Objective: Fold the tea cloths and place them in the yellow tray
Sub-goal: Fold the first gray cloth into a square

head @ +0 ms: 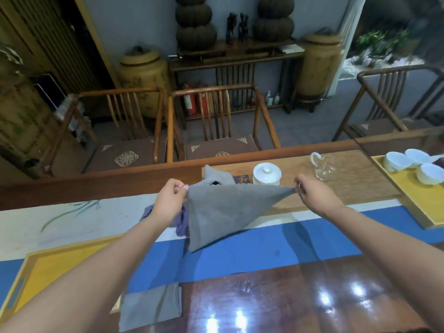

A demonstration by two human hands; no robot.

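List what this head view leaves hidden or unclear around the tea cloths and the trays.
- Purple cloth: mostly hidden behind the left hand and the held grey cloth; folded or not, unclear.
- Second grey cloth: partly hidden behind the held one; a dark thing at it is unidentifiable.
- Yellow tray: covered by the left forearm; contents there unseen.
- Right yellow tray: cut off by the frame edge.
- Folded grey cloth: partly under the left forearm.

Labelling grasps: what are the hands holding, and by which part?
Both hold one grey cloth, spread in the air. Left hand pinches its left top corner, right hand its right top corner. The bottom corner hangs free.
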